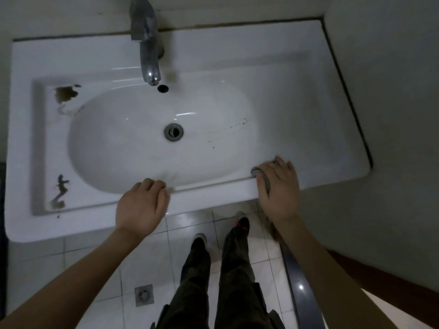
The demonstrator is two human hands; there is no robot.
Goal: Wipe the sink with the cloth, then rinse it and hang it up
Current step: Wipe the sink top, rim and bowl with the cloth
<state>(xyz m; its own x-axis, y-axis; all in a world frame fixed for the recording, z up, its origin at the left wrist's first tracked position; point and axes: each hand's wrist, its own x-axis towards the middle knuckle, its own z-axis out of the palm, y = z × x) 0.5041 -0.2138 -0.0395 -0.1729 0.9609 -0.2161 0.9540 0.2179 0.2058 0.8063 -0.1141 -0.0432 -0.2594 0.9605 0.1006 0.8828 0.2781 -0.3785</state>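
Note:
A white ceramic sink [297,110] fills the upper view, with an oval basin and a metal drain [173,132] at its middle. A chrome tap [147,43] stands at the back. Dark specks dot the basin's right slope. My right hand [279,188] lies flat on the sink's front right rim and presses down a small grey cloth [263,178], most of it hidden under the palm. My left hand [142,205] rests on the front rim to the left, fingers curled over the basin's edge, holding nothing.
Brown stains and chipped patches [66,93] mark the sink's left ledge. A wall [392,91] closes in on the right. Below are white floor tiles, a floor drain [144,295], and my legs and shoes [221,236].

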